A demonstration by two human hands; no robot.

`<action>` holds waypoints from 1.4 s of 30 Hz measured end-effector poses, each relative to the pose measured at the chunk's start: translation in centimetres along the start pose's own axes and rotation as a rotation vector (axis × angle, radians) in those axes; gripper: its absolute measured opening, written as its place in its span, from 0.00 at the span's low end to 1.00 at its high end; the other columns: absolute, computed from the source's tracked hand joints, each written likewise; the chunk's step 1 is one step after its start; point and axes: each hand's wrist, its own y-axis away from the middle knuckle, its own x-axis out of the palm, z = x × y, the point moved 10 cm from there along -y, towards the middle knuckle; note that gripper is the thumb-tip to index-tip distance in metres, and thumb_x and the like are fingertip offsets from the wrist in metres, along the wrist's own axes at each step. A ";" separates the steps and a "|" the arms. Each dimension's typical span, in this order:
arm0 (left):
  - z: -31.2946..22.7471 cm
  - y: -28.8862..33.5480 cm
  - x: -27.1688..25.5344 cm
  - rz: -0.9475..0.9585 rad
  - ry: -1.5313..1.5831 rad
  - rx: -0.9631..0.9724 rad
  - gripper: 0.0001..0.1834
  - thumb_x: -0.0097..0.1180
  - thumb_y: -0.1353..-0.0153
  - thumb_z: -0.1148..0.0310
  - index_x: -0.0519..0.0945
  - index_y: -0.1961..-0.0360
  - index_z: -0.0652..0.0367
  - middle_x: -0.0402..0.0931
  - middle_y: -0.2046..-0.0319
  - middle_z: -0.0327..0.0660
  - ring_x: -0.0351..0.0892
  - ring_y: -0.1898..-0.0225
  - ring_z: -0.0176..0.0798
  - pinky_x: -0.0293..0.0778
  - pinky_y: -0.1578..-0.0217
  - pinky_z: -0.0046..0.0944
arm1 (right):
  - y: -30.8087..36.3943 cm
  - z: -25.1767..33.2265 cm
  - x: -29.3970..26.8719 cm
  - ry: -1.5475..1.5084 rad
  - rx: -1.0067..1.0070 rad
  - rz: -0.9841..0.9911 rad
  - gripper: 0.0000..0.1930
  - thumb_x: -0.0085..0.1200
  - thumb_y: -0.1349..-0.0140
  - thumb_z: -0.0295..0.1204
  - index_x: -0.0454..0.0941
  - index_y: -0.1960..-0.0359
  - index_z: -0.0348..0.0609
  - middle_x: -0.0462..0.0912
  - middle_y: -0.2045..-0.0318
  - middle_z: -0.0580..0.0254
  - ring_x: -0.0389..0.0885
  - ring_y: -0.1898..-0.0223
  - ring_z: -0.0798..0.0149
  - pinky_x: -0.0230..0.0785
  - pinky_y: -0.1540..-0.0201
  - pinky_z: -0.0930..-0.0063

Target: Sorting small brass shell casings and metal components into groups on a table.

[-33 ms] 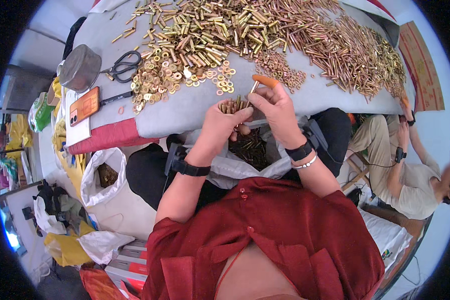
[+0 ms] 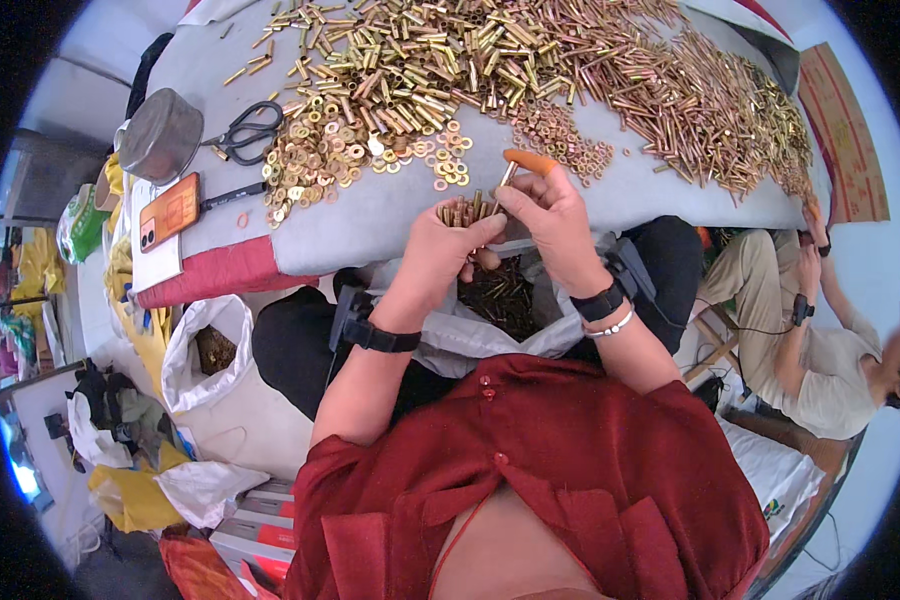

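Observation:
My left hand [image 2: 446,252] is closed round a bunch of short brass-coloured metal sleeves [image 2: 460,212], their ends sticking up past the fingers. Close beside it, my right hand [image 2: 558,222] pinches a thin shiny metal rod [image 2: 509,174] between thumb and forefinger. An orange finger cot [image 2: 530,161] covers that forefinger. Both hands are over the mouth of a white sack [image 2: 450,335] in my lap, which holds many dark-gold metal pieces [image 2: 505,298]. On the grey table [image 2: 350,215] ahead lie flat washers [image 2: 322,155], small rings [image 2: 570,140] and a heap of sleeves [image 2: 410,70].
Thin metal rods [image 2: 680,110] spread over the table's right. At left are scissors [image 2: 242,133], a metal tin [image 2: 160,135], an orange phone [image 2: 169,212] and a black pen [image 2: 232,196]. Another white sack [image 2: 180,365] stands on the floor. A co-worker [image 2: 820,350] sits at right.

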 end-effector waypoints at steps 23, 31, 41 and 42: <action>-2.1 0.5 -3.9 -0.094 0.414 0.112 0.12 0.56 0.39 0.63 0.76 0.60 0.60 0.78 0.71 0.38 0.76 0.79 0.29 0.65 0.87 0.25 | -4.1 1.4 4.1 1.092 -0.534 -0.058 0.07 0.59 0.51 0.32 0.77 0.73 0.44 0.74 0.73 0.55 0.71 0.67 0.51 0.64 0.63 0.60; -2.3 0.4 -3.8 -0.161 0.329 0.156 0.10 0.55 0.39 0.64 0.76 0.62 0.60 0.77 0.73 0.37 0.75 0.79 0.29 0.64 0.87 0.26 | -3.4 2.2 3.7 1.084 -0.618 -0.088 0.08 0.59 0.49 0.33 0.77 0.73 0.42 0.75 0.73 0.55 0.72 0.67 0.54 0.65 0.63 0.61; -1.6 0.5 -1.8 -0.027 0.237 0.096 0.08 0.55 0.39 0.66 0.75 0.65 0.60 0.77 0.74 0.38 0.74 0.82 0.27 0.62 0.90 0.24 | 0.1 2.6 2.2 0.495 -0.396 -0.062 0.08 0.57 0.46 0.27 0.74 0.67 0.37 0.77 0.76 0.54 0.76 0.75 0.58 0.70 0.70 0.68; -1.5 0.5 -1.4 -0.002 0.270 0.069 0.08 0.54 0.39 0.66 0.75 0.66 0.60 0.77 0.75 0.38 0.74 0.82 0.27 0.61 0.91 0.24 | 1.1 3.9 2.7 0.678 -0.567 -0.088 0.07 0.57 0.47 0.25 0.74 0.67 0.37 0.76 0.76 0.53 0.76 0.74 0.53 0.70 0.69 0.65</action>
